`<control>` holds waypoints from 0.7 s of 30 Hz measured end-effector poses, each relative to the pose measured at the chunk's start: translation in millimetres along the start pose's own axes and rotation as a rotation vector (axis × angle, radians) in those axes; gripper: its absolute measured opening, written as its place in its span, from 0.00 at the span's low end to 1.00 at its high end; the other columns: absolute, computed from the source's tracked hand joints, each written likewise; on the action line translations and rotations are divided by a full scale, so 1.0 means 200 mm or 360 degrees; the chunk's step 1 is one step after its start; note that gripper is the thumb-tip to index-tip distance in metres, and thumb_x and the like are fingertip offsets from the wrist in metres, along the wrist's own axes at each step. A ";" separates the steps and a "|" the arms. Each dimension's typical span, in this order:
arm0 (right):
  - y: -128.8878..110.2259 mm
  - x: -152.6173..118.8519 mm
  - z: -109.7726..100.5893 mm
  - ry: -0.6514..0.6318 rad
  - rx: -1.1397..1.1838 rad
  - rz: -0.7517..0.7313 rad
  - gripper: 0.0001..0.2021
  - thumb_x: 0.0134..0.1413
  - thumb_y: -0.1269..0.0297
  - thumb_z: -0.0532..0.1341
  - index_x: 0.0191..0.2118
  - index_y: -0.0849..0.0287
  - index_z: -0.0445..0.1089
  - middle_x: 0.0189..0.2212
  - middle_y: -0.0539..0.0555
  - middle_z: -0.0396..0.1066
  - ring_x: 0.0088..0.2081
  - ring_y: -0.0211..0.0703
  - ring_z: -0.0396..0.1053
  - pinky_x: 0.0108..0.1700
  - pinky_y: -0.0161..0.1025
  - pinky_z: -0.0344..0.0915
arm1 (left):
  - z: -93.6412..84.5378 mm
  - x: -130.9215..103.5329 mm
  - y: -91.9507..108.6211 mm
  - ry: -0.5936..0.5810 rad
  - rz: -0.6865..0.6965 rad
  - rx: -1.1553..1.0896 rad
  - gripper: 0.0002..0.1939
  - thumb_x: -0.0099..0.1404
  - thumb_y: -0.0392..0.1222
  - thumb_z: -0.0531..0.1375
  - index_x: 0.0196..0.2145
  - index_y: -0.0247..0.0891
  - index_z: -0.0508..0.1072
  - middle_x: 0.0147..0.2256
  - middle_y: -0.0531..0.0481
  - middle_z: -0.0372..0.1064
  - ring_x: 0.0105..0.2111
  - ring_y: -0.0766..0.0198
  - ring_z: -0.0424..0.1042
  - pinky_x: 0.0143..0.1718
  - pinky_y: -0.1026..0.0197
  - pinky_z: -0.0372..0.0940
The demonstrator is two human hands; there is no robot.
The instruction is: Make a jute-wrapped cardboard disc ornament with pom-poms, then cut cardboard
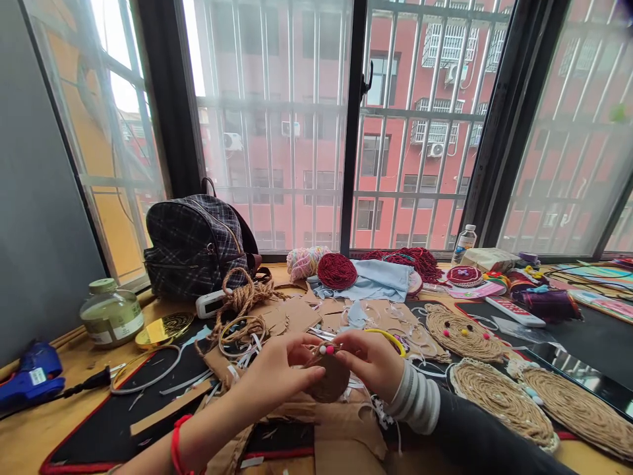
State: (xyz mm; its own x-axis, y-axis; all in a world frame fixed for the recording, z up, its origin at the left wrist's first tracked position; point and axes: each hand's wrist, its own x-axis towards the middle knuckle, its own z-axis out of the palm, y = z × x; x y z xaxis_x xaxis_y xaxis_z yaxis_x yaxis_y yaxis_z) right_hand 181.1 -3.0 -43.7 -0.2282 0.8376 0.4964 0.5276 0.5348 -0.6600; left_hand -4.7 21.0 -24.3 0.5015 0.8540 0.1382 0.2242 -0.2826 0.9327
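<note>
Fingers (312, 377) of both hands pinch a small brown disc (329, 386) by its upper part: the left hand (283, 368) has its thumb laid near the front of it, and the right hand (372, 359) grips from the other side, fingertips close together. The disc is held up over the middle of the table (22, 439), in front of the person. A white bead (322, 349) and a pink bead (330, 349) sit side by side at its top edge, between the two hands; whether they are fixed there cannot be told.

A red cord (176, 443) circles the left wrist, and a striped cuff (416, 401) shows at the right one. Beneath the hands, scraps of brown cardboard (346, 439) lie across a black mat (82, 435) with a red border. A yellow ring (393, 340) lies just beyond the right hand. Farther right are three round mats of coiled rope, the farthest one (462, 330) dotted with coloured beads.

To the left stand a glass jar (109, 315) and, nearer, a blue glue gun (34, 377); a gold lid (167, 330) lies beside the jar. A bundle of rope (243, 293) lies before a checked backpack (192, 247). A dark red ball of yarn (336, 271) rests near the window, beside a pale blue cloth (378, 280).
</note>
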 end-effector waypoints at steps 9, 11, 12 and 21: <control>-0.03 -0.03 0.02 0.0191 -0.0060 -0.0046 0.04 0.52 0.67 0.55 0.34 0.59 0.66 0.27 0.52 0.72 0.28 0.39 0.71 0.31 0.34 0.68 | 0.05 0.00 0.01 0.0078 -0.0068 -0.0183 0.06 0.42 0.33 0.62 0.23 0.35 0.73 0.24 0.52 0.74 0.27 0.61 0.73 0.29 0.64 0.65; -0.02 -0.04 0.03 0.0254 -0.0084 -0.0077 0.04 0.53 0.67 0.55 0.33 0.59 0.66 0.27 0.52 0.73 0.29 0.39 0.71 0.31 0.34 0.69 | 0.05 0.00 0.02 0.0133 -0.0089 -0.0173 0.04 0.42 0.34 0.62 0.21 0.35 0.72 0.21 0.53 0.73 0.25 0.62 0.72 0.28 0.64 0.64; -0.02 -0.04 0.03 0.0288 -0.0098 -0.0092 0.05 0.53 0.67 0.55 0.32 0.58 0.67 0.27 0.53 0.73 0.29 0.39 0.71 0.32 0.34 0.69 | 0.06 0.00 0.02 0.0152 -0.0092 -0.0163 0.04 0.42 0.34 0.62 0.21 0.35 0.72 0.21 0.53 0.72 0.25 0.62 0.72 0.27 0.64 0.64; -0.03 -0.05 0.04 0.0386 -0.0039 -0.0091 0.05 0.52 0.66 0.56 0.32 0.59 0.69 0.27 0.53 0.73 0.29 0.39 0.72 0.31 0.33 0.71 | 0.06 -0.01 0.00 0.0165 -0.0076 -0.0139 0.05 0.43 0.37 0.63 0.21 0.35 0.71 0.21 0.53 0.72 0.23 0.63 0.70 0.24 0.66 0.62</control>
State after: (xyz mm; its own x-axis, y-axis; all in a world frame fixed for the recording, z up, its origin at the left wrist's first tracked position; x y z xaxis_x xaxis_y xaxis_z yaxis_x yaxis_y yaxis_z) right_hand 172.9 -13.6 -48.8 -0.0568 0.7532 0.6554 0.5401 0.5753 -0.6143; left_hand 5.1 13.2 -28.1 0.4020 0.9074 0.1223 0.1697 -0.2051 0.9639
